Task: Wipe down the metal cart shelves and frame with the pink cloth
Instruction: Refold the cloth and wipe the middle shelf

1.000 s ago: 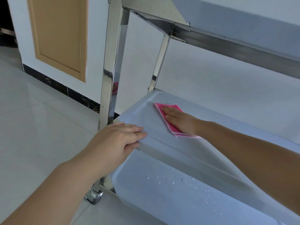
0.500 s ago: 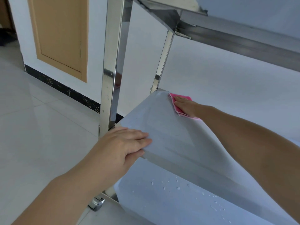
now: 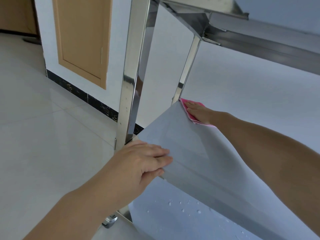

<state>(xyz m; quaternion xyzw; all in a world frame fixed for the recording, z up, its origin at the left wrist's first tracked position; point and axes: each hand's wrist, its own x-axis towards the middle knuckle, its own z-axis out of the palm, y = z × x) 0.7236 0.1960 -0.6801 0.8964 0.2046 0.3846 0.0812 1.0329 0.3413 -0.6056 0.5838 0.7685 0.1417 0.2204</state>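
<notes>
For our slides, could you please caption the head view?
Right hand presses a pink cloth at the far corner of the grey metal middle shelf; left hand grips its near corner.

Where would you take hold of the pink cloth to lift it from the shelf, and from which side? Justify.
Grip the bare pink strip along the pink cloth's near-left edge, coming in across the middle shelf. It lies flat, the right hand covers its middle, and its far corner sits by the rear post.
</notes>
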